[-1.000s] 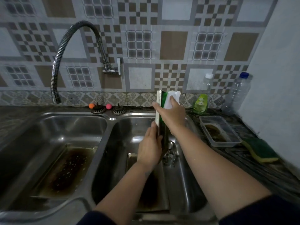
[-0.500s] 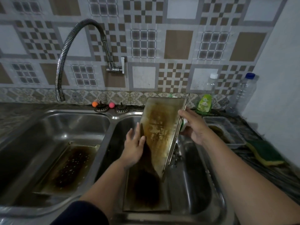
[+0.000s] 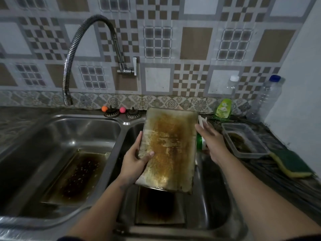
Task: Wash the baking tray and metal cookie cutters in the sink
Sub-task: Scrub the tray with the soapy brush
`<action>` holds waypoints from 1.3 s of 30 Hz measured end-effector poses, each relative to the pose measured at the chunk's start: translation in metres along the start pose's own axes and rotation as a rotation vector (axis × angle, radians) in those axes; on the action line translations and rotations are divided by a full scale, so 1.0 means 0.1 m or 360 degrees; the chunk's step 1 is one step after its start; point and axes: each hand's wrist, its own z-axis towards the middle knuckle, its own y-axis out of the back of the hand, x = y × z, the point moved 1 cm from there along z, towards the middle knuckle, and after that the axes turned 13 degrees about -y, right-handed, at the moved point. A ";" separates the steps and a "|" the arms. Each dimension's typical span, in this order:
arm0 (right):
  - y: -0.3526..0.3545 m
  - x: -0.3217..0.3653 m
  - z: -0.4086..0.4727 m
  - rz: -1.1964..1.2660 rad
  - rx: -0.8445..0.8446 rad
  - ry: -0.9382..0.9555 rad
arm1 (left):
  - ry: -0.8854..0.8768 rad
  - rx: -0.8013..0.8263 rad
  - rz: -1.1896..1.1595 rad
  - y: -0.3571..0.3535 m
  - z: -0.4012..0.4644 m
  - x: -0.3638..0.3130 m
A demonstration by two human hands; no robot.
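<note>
The left hand (image 3: 134, 160) grips the left edge of the stained baking tray (image 3: 169, 150), thumb curled over its face, holding it tilted above the right sink basin (image 3: 215, 188). The right hand (image 3: 211, 141) curls around a green-and-white bottle (image 3: 201, 136), mostly hidden behind the tray. 2 more trays lie in the 2 basins, 1 each; cookie cutters cannot be made out.

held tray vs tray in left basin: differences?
The held tray is tilted up above the right basin, gripped by the left hand; the left-basin tray lies flat on the basin floor. The held one shows orange-brown staining; the other is near black. Both are rectangular, metal and dirty.
</note>
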 end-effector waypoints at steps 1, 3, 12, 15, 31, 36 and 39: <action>0.00 -0.03 0.01 -0.0096 -0.0093 0.0059 | -0.0020 -0.0053 -0.0021 0.02 -0.01 -0.02; -0.01 -0.09 0.01 -0.0308 -0.0221 0.0196 | -0.0053 -0.0115 -0.0018 0.05 -0.02 -0.05; -0.48 -0.29 -0.44 -0.1018 -0.0322 0.1054 | -0.0037 -0.0463 0.0169 -0.08 0.16 0.02; -0.62 -0.45 -0.72 -0.1449 -0.0232 0.1330 | -0.0045 -0.0588 0.0027 -0.17 0.29 -0.03; -0.70 -0.18 -0.86 -0.1683 -0.0396 0.1413 | -0.0133 -0.0603 -0.0235 -0.27 0.54 -0.24; -0.53 -0.18 -0.64 -0.1538 -0.0544 0.1366 | -0.0130 -0.0460 -0.0282 -0.36 0.45 -0.21; -0.44 0.45 -0.22 -0.1426 -0.0708 0.1102 | -0.0129 -0.0242 -0.0366 -0.60 0.31 -0.32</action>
